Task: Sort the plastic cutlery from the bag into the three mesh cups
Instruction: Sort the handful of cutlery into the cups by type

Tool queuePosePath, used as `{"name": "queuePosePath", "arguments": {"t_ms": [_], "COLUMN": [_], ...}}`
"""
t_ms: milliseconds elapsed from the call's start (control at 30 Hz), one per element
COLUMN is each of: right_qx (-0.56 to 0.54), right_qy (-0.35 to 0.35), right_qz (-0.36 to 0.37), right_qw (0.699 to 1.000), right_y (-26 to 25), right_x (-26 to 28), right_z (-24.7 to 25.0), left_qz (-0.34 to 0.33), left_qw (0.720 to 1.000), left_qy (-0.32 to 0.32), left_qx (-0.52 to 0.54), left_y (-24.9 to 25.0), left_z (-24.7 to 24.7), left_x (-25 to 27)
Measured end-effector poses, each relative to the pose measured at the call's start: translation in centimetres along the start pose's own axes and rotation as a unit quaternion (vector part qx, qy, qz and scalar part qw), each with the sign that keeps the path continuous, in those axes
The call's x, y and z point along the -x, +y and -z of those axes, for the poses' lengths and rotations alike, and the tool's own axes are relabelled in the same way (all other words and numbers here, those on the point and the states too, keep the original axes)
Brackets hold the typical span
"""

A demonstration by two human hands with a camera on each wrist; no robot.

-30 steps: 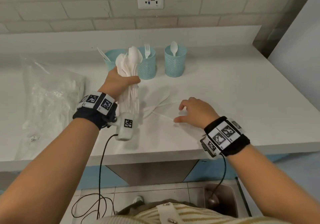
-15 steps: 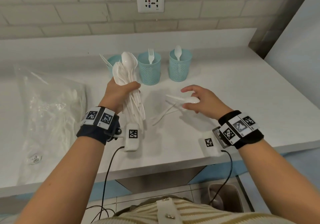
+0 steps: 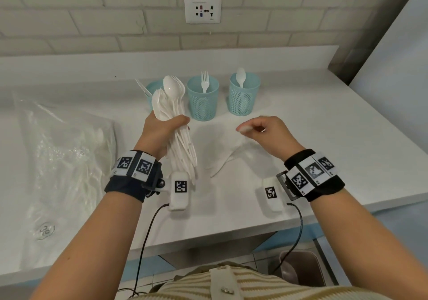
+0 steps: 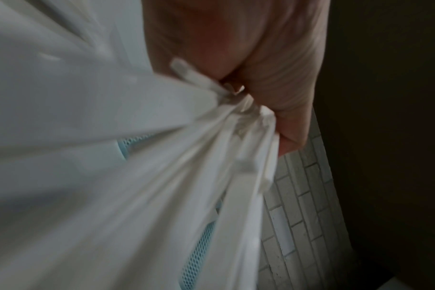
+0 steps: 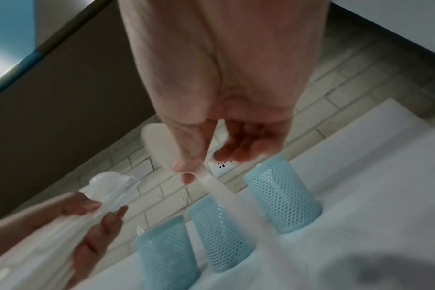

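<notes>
My left hand (image 3: 165, 128) grips an upright bundle of white plastic cutlery (image 3: 172, 105), which hides part of the left mesh cup (image 3: 151, 87); a knife (image 3: 141, 86) leans in that cup. The middle cup (image 3: 202, 102) holds a fork (image 3: 204, 81). In the right cup (image 3: 243, 98) stands a spoon (image 3: 240, 77). My right hand (image 3: 240, 129) hovers in front of the cups and pinches one white piece (image 5: 224, 194) between thumb and forefinger; it is blurred, apparently a spoon. A few loose pieces (image 3: 222, 160) lie on the counter below that hand.
A crumpled clear plastic bag (image 3: 64, 156) with more cutlery lies on the white counter (image 3: 324, 137) at the left. A wall socket (image 3: 202, 10) sits above the cups. A wall closes the right side. A grey bin (image 3: 301, 267) stands on the floor under the counter's front edge.
My right hand took one piece from the loose pile on the counter and lifted it up and forward toward the cups. The left hand kept holding its bundle.
</notes>
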State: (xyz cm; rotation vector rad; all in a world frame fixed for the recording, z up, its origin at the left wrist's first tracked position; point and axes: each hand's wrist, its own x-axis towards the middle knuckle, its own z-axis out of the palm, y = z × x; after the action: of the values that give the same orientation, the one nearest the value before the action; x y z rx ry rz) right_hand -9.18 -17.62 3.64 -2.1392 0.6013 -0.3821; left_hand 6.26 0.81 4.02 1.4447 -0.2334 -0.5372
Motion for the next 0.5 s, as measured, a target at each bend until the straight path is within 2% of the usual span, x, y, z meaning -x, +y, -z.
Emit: {"name": "queuePosePath", "arguments": {"t_ms": [33, 100, 200, 267, 367, 500], "right_qx": [0.082, 0.190, 0.230, 0.288, 0.313, 0.337], "right_qy": [0.018, -0.017, -0.054, -0.074, -0.144, -0.138], "right_qz": [0.003, -0.036, -0.113, -0.156, -0.217, -0.213], "right_qw": [0.996, 0.981, 0.965, 0.942, 0.913, 0.907], "right_y": [0.0, -0.1, 0.4, 0.7, 1.3, 1.3], "right_x": [-0.4, -1.2, -2.0, -1.8, -1.2, -1.6], "right_z": [0.1, 0.3, -0.5, -1.6, -3.4, -4.9], "left_qz": [0.002, 0.003, 0.003, 0.004, 0.003, 0.008], "left_qw": [1.000, 1.000, 1.000, 1.000, 1.000, 1.000], "left_qy": [0.003, 0.004, 0.006, 0.007, 0.001, -0.010], "left_qx": [0.003, 0.008, 0.018, 0.024, 0.026, 0.022], "left_y": [0.0, -0.1, -0.2, -0.2, -0.1, -0.1], "left_z": [0.2, 0.6, 1.1, 1.4, 1.7, 2.0], "left_x": [-0.1, -0.4, -0.7, -0.8, -1.1, -1.5]}}
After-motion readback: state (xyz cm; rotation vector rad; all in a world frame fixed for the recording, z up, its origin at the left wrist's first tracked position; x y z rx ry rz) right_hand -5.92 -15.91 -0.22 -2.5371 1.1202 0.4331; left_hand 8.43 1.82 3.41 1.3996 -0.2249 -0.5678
